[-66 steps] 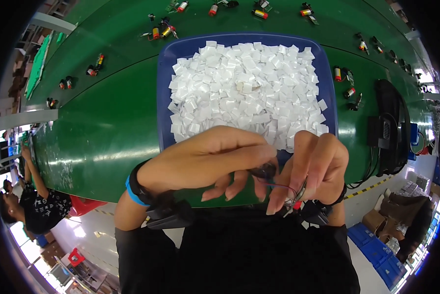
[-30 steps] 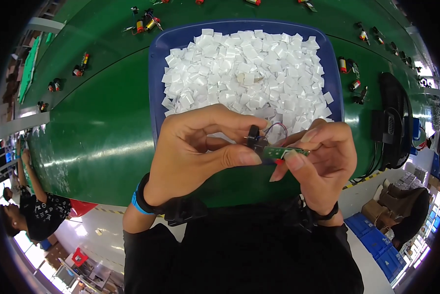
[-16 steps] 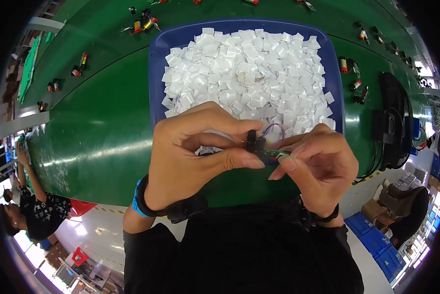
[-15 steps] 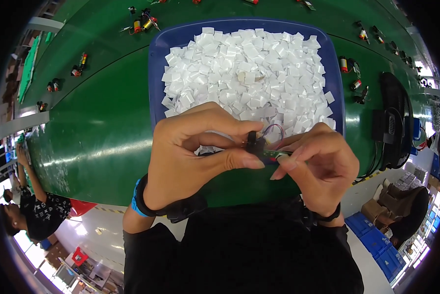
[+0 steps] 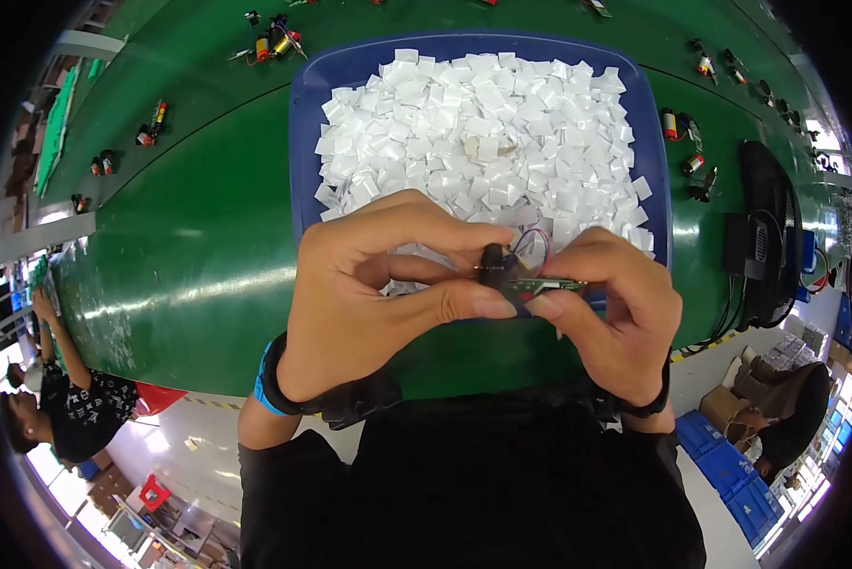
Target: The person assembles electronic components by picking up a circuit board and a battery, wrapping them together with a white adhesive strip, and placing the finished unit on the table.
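Note:
My left hand pinches a small black round part between thumb and fingers. Against it, edge-on, is a small green circuit board, gripped by the thumb and fingers of my right hand. Thin coloured wires loop up between the two pieces. My fingertips cover part of both. Both hands are raised over the near edge of a blue tray, which is filled with small white square pieces.
Wired parts with red and yellow cylinders lie on the green table, at the far left and along the right. A black mesh object and a black box stand at right. People sit on both sides.
My right hand has shifted its grip, its fingers now closing on the board's right end. The board has turned to show more of its edge. My left hand keeps hold of the black part.

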The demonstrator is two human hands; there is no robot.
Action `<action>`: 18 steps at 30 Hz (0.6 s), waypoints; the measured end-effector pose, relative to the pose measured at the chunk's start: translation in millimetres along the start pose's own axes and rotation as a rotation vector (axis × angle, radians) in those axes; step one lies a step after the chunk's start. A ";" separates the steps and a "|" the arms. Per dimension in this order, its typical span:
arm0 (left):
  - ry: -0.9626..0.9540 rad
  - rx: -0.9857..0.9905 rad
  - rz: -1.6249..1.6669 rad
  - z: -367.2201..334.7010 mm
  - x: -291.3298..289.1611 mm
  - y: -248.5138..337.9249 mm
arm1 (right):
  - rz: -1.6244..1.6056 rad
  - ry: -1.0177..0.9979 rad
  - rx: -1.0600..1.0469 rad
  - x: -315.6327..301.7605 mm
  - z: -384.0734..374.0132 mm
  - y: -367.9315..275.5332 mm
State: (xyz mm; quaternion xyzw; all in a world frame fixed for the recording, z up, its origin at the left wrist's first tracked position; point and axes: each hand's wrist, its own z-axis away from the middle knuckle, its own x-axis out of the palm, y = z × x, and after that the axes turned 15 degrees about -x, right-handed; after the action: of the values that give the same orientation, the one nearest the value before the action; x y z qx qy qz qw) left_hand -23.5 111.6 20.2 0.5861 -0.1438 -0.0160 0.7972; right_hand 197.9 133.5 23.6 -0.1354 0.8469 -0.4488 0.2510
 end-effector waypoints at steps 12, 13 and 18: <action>-0.102 -0.058 0.022 1.1 -2.6 1.0 | -0.083 0.034 0.171 -2.2 -10.4 -16.6; -0.101 -0.053 0.016 1.0 -2.1 0.6 | -0.085 0.036 0.178 -2.6 -10.9 -16.6; -0.060 -0.070 0.050 -2.0 1.2 -5.9 | -0.083 0.059 0.208 0.6 -11.7 -14.6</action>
State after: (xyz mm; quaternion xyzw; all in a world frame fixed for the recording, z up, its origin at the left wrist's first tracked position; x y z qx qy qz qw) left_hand -21.0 111.3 14.4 0.5532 -0.1815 -0.0188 0.8128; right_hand 191.1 133.2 41.1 -0.1305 0.7965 -0.5480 0.2196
